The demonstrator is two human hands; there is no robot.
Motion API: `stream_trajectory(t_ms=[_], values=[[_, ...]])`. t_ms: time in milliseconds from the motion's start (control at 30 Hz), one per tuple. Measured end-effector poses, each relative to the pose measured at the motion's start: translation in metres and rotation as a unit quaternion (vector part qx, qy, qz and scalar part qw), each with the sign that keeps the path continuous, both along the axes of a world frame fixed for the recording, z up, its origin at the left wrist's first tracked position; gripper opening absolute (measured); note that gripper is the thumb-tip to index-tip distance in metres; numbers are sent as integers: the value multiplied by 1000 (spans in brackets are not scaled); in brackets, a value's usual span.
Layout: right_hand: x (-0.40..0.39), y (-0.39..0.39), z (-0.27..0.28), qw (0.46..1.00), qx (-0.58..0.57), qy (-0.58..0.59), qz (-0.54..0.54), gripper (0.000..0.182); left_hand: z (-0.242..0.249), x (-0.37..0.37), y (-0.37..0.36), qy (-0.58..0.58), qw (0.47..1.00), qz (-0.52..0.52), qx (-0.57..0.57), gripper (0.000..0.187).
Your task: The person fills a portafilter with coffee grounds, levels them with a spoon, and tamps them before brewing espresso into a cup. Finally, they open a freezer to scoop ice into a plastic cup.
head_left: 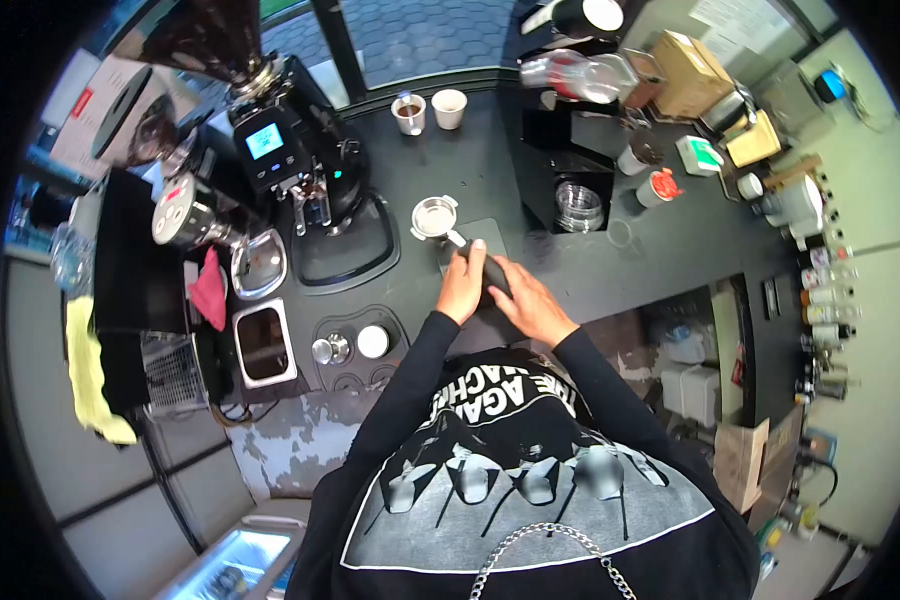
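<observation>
A portafilter [435,217] with a metal basket and a dark handle is held over the black counter, its basket pointing away from me. My left hand [462,287] is closed round the handle, thumb along its top. On the other side, my right hand [535,303] has its fingers closed at the handle's rear end. Under the portafilter's neck lies a dark square mat [487,238]. To the left of my hands, a metal tamper [338,348] and a round white-topped piece [373,341] rest in a black tamping tray [395,325].
A coffee grinder [295,140] with a lit screen stands at the left over a black tray [355,262]. Two paper cups [409,113] sit by the window. At the right are a black organizer [540,180] and a cup of red items [658,187]. A metal bin [265,343] is inset at the left.
</observation>
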State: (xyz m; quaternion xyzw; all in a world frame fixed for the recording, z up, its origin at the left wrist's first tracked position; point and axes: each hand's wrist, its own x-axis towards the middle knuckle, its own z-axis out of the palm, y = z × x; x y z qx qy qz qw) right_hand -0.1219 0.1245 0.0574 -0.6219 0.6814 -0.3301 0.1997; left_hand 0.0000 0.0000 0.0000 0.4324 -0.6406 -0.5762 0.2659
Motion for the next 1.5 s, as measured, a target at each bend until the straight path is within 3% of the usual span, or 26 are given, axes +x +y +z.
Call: stream_trajectory(t_ms=[67, 100, 267, 367, 500, 633, 867, 967, 1033, 1100, 1167, 1233, 1300, 1500], values=[[-21, -5, 1, 999, -2, 14, 41, 55, 12, 0, -6, -72, 996, -54, 19, 68], [-8, -16, -14, 998, -22, -25, 56, 55, 17, 20, -15, -103, 994, -37, 27, 68], [-50, -19, -38, 995, 2, 0, 100, 56, 26, -15, 6, -98, 990, 53, 91, 62], [-56, -19, -18, 995, 34, 13, 93, 57, 42, -15, 25, -99, 984, 109, 101, 60], [-69, -24, -27, 997, 14, 5, 72, 51, 75, 14, 80, -200, 972, 123, 13, 54], [-77, -29, -31, 994, 12, -3, 105, 52, 92, 36, 158, -227, 958, 172, 15, 47], [-84, -22, -33, 992, 55, -41, 101, 73, 81, 68, 211, -133, 960, 223, 104, 36], [-78, -5, -32, 999, -21, -2, 49, 75, 90, 79, 201, -151, 968, 193, 62, 33], [-60, 16, -16, 993, -88, 84, -3, 72, 99, 89, 190, -161, 972, 162, 49, 30], [-38, 35, -8, 989, -70, 126, 33, 65, 104, 101, 180, -155, 983, 97, 23, 29], [-9, 39, -10, 977, 62, 130, 155, 61, 107, 116, 171, -146, 987, 57, 38, 28], [28, 41, -24, 972, 33, 193, 129, 70, 109, 130, 163, -136, 991, -13, 11, 27], [51, 37, -30, 962, 99, 232, 105, 80, 105, 149, 161, -130, 991, -38, -5, 26], [84, 31, -11, 958, 171, 228, 33, 89, 100, 213, 158, -130, 989, -65, -19, 21]])
